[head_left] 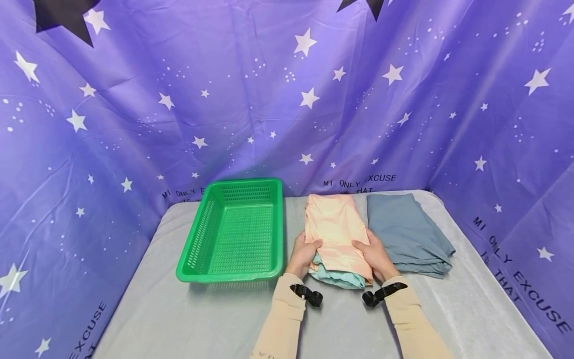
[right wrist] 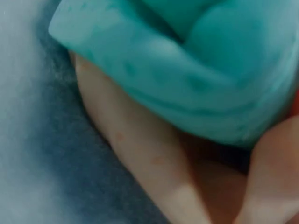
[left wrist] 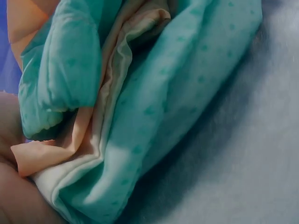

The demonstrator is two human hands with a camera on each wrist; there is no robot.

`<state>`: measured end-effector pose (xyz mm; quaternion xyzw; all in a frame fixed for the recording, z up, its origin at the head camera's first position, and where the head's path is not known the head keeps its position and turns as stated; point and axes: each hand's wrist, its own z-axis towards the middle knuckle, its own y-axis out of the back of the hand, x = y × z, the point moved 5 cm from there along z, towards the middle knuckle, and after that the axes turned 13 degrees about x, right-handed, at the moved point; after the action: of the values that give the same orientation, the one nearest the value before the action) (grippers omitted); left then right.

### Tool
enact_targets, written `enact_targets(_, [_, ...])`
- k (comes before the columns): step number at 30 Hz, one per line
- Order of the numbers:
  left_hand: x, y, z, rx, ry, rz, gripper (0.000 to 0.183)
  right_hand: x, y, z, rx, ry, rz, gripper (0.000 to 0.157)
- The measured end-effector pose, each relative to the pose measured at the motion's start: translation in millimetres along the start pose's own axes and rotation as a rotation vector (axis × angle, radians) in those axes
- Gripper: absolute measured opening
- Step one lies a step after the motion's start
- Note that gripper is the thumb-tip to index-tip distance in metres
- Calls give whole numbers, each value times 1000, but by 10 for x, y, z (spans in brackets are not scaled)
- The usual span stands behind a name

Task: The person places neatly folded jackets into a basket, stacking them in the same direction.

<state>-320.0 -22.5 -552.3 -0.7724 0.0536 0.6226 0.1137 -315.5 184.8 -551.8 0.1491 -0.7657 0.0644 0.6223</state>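
A folded peach garment [head_left: 335, 224] lies on the grey table, its layers wrapped with teal cloth [head_left: 338, 278] that pokes out at the near end. My left hand [head_left: 302, 256] grips its left edge, thumb on top. On the opposite edge my right hand [head_left: 377, 256] holds it the same way, with the fingers tucked out of sight. The left wrist view shows dotted teal fabric [left wrist: 154, 107] layered with peach fabric [left wrist: 51, 151], close by the fingers. Teal cloth [right wrist: 187, 88] fills the upper part of the right wrist view.
A green plastic basket [head_left: 277, 229] with perforated sides stands to the left, nothing inside it. Folded blue-grey cloth [head_left: 405, 232] lies just right of my right hand. A purple star-printed curtain [head_left: 278, 99] hangs behind and around the grey-covered table [head_left: 215, 319].
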Motion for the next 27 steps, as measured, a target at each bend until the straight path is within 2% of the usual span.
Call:
enact_targets(4, [-70, -54, -36, 13, -30, -32, 53, 45, 22, -64, 2, 17, 24, 78])
enact_targets(16, [-279, -148, -255, 68, -94, -42, 48, 231, 12, -274, -25, 59, 31, 81])
enact_targets(23, [-475, -133, -357, 64, -129, -1, 40, 371, -11, -328, -17, 93, 22, 82])
enact_targets(27, [-581, -112, -382, 68, -153, -12, 39, 462, -40, -347, 0, 128, 14, 83])
